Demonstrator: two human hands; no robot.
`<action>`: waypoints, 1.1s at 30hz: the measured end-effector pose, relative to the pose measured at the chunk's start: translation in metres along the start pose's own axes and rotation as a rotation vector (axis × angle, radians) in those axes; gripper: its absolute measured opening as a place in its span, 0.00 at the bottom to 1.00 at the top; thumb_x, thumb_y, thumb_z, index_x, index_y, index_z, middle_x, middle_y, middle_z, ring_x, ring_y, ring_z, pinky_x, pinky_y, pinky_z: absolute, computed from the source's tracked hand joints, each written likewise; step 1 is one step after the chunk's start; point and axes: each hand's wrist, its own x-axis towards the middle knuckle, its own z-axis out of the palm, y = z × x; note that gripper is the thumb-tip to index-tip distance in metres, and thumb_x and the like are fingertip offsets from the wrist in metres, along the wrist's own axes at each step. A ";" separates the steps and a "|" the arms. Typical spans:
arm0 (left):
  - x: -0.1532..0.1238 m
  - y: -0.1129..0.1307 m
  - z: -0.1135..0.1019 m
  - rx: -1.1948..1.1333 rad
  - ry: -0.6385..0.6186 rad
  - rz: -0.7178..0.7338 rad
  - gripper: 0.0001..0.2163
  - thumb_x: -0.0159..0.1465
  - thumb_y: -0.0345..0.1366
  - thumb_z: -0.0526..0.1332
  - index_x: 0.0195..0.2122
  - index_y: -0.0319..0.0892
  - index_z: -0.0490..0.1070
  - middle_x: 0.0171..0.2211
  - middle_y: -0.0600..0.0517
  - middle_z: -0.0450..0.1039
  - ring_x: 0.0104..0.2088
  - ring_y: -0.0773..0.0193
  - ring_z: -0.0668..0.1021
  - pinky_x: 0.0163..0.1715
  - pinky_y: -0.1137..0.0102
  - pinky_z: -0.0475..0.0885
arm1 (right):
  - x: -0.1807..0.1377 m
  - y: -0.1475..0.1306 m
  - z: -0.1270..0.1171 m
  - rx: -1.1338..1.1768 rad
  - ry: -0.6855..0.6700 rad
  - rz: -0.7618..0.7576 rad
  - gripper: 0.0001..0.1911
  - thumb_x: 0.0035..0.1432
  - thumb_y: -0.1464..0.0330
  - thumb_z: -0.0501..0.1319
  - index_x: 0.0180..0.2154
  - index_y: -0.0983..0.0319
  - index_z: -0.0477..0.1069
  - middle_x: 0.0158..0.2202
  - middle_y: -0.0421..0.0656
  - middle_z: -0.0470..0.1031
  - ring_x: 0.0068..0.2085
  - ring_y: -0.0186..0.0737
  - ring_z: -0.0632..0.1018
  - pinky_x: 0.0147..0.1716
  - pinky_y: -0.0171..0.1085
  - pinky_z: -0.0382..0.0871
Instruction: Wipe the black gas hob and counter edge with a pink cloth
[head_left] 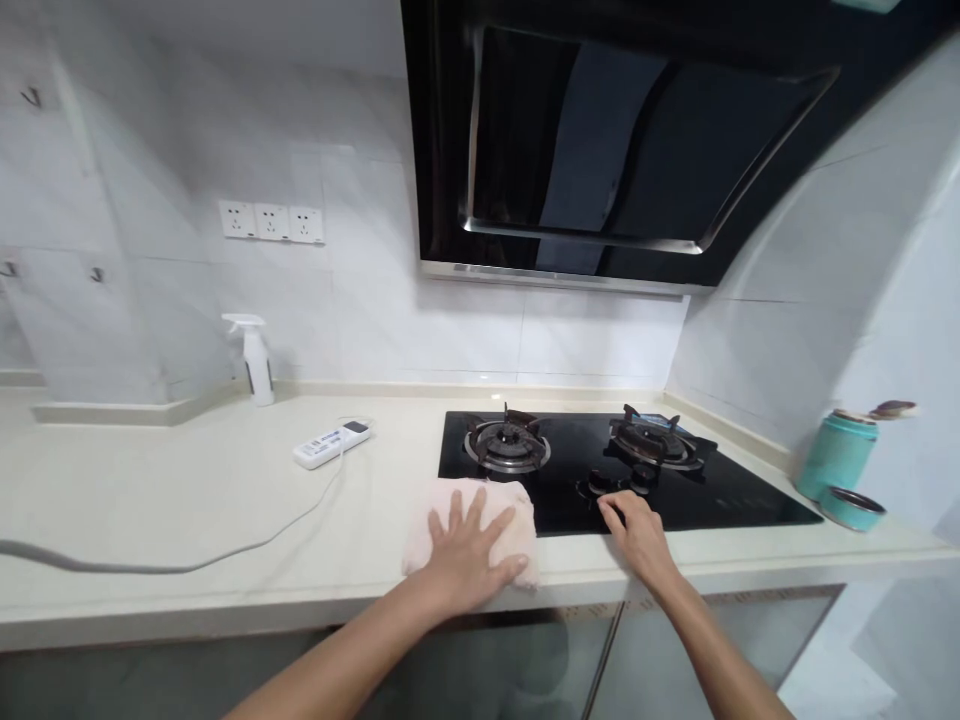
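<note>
Left hand [469, 550] flat, fingers spread on pink cloth [480, 520], centre frame; right hand [637, 530] w/ fingers loosely curled, holding nothing, at hob [720, 495] front edge, knobs [619, 483] just above.

Bright, even light; glare on the range hood [600, 150]; edges bowed, slightly soft.

No text can be read anywhere in the view; the spray bottle [254, 357] by the wall shows no legible label; the white remote control [331, 444] on the counter has a small dark screen, too small to make out; the teal canister [835, 453] at the right bears no readable mark; the range hood [622, 140] shows no brand.
</note>
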 end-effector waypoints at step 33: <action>0.059 -0.027 -0.011 0.050 -0.194 0.033 0.41 0.58 0.72 0.52 0.71 0.66 0.50 0.77 0.51 0.31 0.75 0.42 0.36 0.66 0.32 0.32 | -0.007 0.031 0.000 0.028 0.116 0.181 0.23 0.56 0.49 0.52 0.32 0.58 0.76 0.41 0.48 0.81 0.42 0.51 0.78 0.43 0.44 0.68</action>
